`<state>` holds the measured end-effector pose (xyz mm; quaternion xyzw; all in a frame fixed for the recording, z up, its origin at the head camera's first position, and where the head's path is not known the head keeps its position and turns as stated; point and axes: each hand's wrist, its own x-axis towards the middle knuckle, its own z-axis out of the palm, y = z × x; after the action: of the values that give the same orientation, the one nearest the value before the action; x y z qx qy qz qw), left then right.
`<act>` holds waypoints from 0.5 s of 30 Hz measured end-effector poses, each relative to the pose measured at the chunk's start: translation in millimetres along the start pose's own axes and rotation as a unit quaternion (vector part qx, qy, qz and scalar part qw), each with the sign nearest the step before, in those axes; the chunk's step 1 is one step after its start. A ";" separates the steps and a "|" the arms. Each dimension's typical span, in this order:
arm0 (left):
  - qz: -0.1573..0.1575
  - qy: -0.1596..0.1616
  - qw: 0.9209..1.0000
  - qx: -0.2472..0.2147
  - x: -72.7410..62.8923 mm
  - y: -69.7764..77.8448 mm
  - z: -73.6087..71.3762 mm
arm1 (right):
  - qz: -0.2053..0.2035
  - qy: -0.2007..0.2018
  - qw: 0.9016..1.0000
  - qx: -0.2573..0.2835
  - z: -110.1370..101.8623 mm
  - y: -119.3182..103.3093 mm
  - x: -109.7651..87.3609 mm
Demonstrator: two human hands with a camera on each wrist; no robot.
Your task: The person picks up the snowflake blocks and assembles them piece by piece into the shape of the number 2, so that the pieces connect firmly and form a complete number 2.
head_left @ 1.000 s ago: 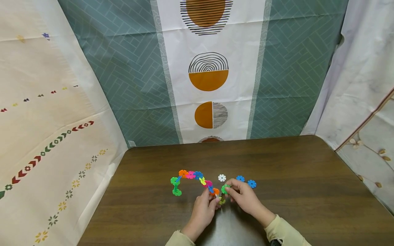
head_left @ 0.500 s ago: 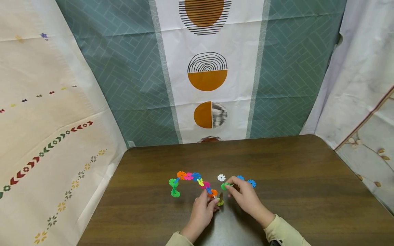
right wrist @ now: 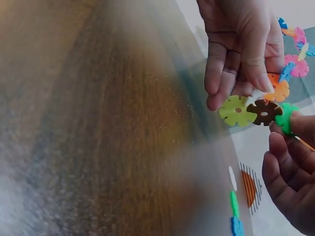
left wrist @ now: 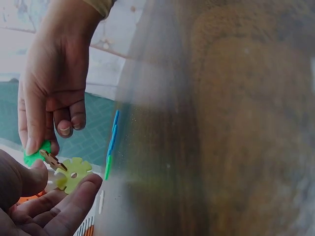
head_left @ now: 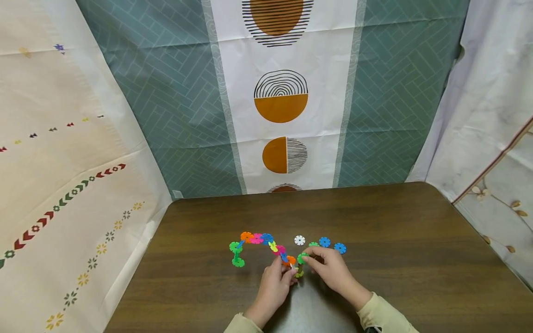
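Observation:
A winding chain of notched plastic discs (head_left: 257,238) in several colours reaches from the left toward both hands. My left hand (head_left: 272,284) grips its near end, by the white and yellow-green discs. In the right wrist view the yellow-green disc (right wrist: 237,111) and a brown disc (right wrist: 264,113) sit side by side there. My right hand (head_left: 333,273) pinches a green disc (right wrist: 285,119) between thumb and fingers, its edge against the brown disc. Whether their notches interlock, I cannot tell. My left fingers partly cover the white disc (right wrist: 254,97).
Loose discs lie on the brown table (head_left: 200,286) behind the right hand: a white disc (head_left: 300,240), a green disc (head_left: 313,244) and two blue ones, one a blue disc (head_left: 339,248) farthest right. A patterned cloth (head_left: 287,92) hangs behind the table.
The right hand has turned the green disc and brought it from apart back against the brown disc. A loose green disc, hidden earlier, now shows behind the fingers. The left hand has hardly moved.

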<state>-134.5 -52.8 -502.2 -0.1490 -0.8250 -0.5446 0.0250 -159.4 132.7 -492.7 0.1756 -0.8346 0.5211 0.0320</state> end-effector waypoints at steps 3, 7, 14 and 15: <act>0.008 0.001 1.000 0.009 -0.1 -0.9 0.7 | 0.003 -0.002 1.000 -0.008 -0.2 -0.1 -1.1; 0.013 0.003 1.000 0.011 -0.6 -1.9 0.9 | 0.007 0.010 1.000 -0.013 -1.4 -0.3 -1.4; 0.022 -0.006 1.000 -0.004 -0.2 -1.6 0.8 | 0.030 -0.010 0.999 0.031 -3.5 0.3 -0.4; 0.024 -0.007 1.000 -0.006 -0.2 -1.5 0.8 | 0.033 -0.023 0.998 0.049 -3.8 0.8 0.0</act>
<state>-134.7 -52.7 -503.9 -0.1728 -0.8180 -0.5477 0.0315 -160.1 136.3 -491.6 0.1615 -0.8139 0.5580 -0.0129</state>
